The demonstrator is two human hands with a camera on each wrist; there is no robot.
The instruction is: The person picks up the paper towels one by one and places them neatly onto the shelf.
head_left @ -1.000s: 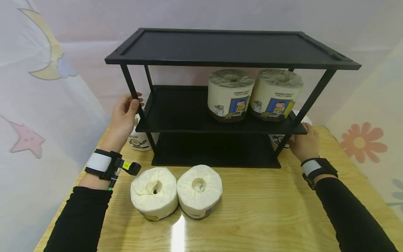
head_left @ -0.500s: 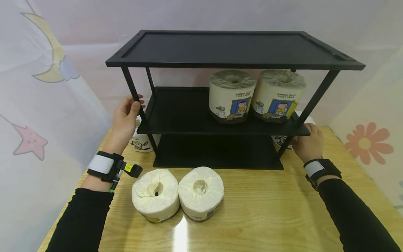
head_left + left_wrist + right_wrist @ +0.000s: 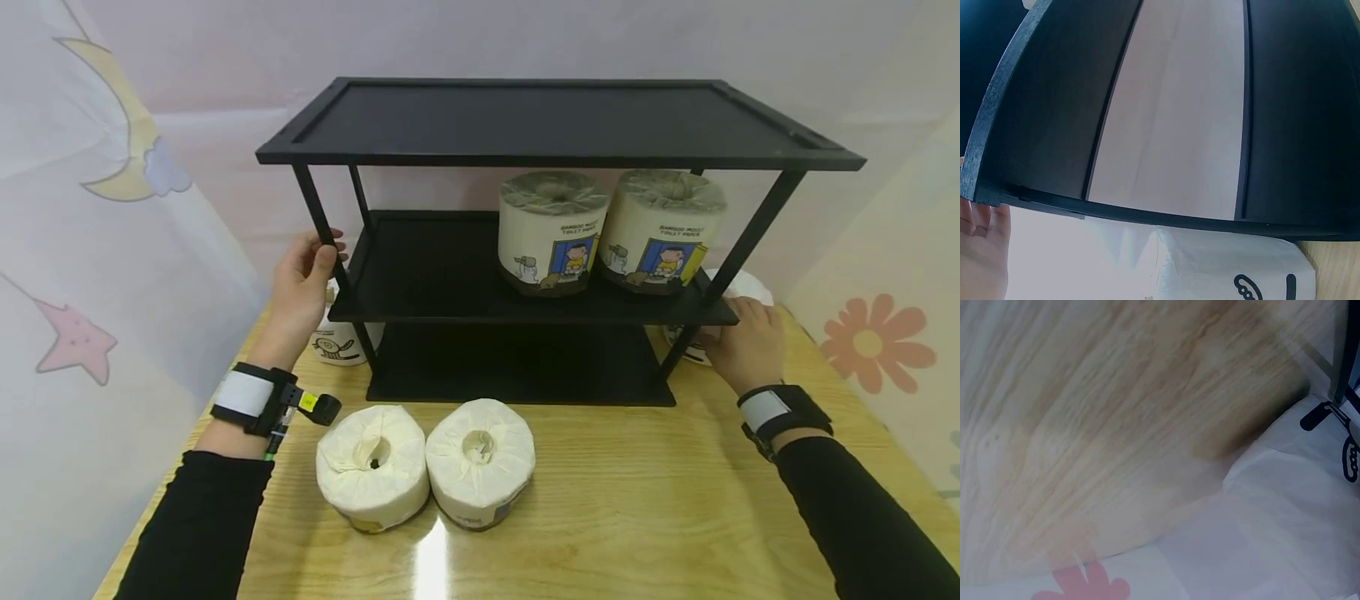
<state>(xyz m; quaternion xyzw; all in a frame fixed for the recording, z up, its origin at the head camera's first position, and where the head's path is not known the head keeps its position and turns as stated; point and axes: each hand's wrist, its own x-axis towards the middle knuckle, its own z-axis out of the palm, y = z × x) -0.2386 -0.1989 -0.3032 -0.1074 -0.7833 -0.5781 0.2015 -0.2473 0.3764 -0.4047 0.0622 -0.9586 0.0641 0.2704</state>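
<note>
A black three-tier shelf (image 3: 480, 300) stands on the table. My left hand (image 3: 300, 287) grips its front left post, thumb in front and fingers behind; in the left wrist view a few fingers of the left hand (image 3: 985, 244) show at the shelf's edge. Outside the shelf's right side, my right hand (image 3: 746, 346) holds a white toilet paper roll (image 3: 738, 286), whose wrapper (image 3: 1291, 487) fills the lower right of the right wrist view. The right fingertips are hidden. Two printed toilet paper rolls, one left (image 3: 551, 237) and one right (image 3: 660, 237), stand upright on the middle tier.
Two wrapped rolls, one left (image 3: 371, 471) and one right (image 3: 487, 467), stand side by side before the shelf on the wooden table (image 3: 600, 500). Another roll (image 3: 337, 337) is beside the shelf's left side. A printed cloth backdrop (image 3: 187, 58) hangs close behind.
My right hand has shifted right, and the roll it holds has come further out from behind the shelf's right side. My left hand stays on the post. The head view has shifted slightly.
</note>
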